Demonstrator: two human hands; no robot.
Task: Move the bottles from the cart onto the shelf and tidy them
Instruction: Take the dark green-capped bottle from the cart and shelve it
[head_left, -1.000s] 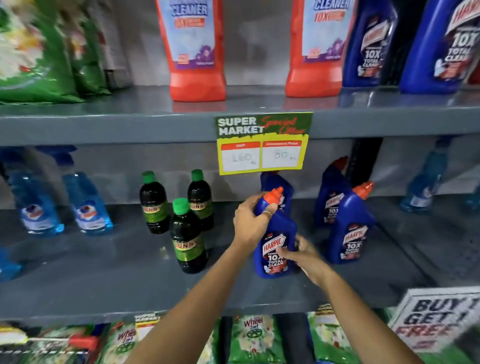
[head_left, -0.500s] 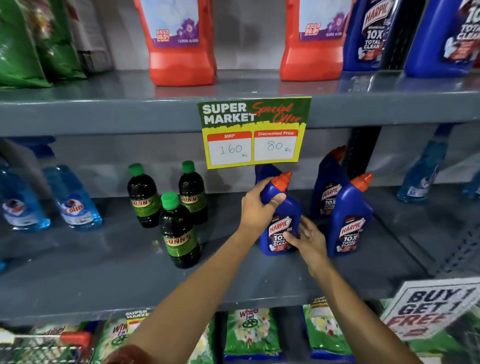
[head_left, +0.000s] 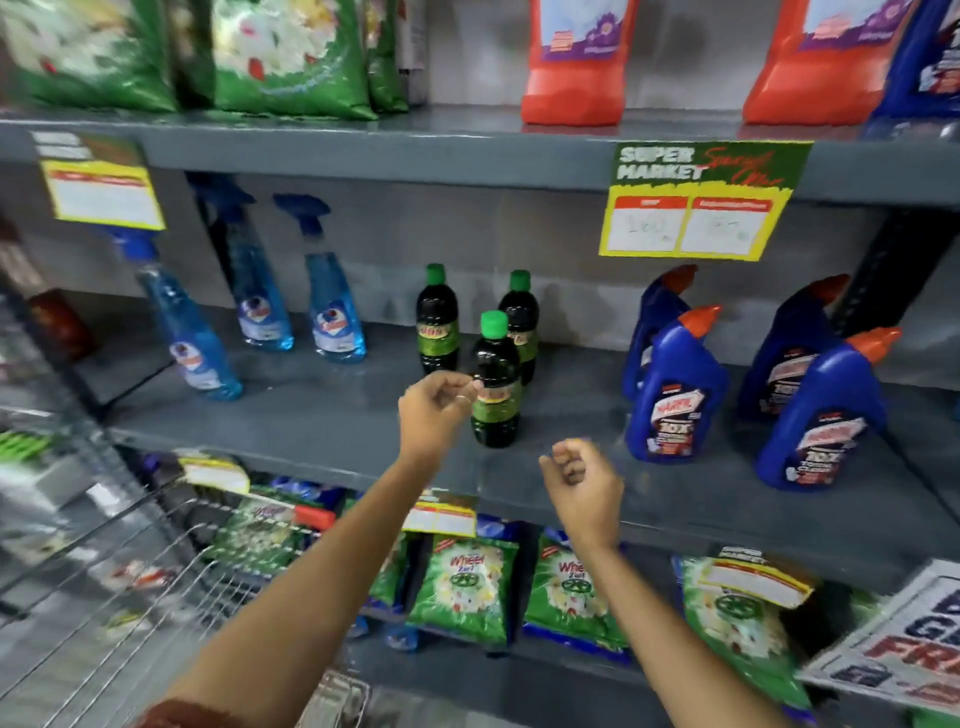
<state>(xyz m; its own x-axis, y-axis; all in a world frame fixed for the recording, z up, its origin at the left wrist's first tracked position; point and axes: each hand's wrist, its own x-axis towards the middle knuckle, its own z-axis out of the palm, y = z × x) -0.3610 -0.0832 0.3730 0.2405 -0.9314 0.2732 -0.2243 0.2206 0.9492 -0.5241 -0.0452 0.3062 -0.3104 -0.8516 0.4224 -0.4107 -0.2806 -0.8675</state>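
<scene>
On the middle grey shelf (head_left: 322, 415) several blue toilet-cleaner bottles with orange caps stand at the right; the front-left one (head_left: 672, 384) stands free. Three dark bottles with green caps stand in the middle, the nearest (head_left: 496, 379) just right of my left hand (head_left: 434, 410). That hand hovers in front of the shelf, fingers loosely curled, holding nothing. My right hand (head_left: 584, 480) hangs lower by the shelf's front edge, fingers curled, empty. The wire cart (head_left: 135, 597) is at the lower left, blurred.
Three blue spray bottles (head_left: 332, 312) stand at the shelf's left. Orange cleaner bottles (head_left: 574, 62) and green bags sit on the upper shelf. Green detergent packs (head_left: 465, 587) fill the lower shelf. A yellow price tag (head_left: 696, 208) hangs above; a promo sign (head_left: 898, 649) leans at lower right.
Both hands have let go of the blue toilet-cleaner bottle, which now stands on the shelf. The hands pulled back leftward and the view swung left toward the cart.
</scene>
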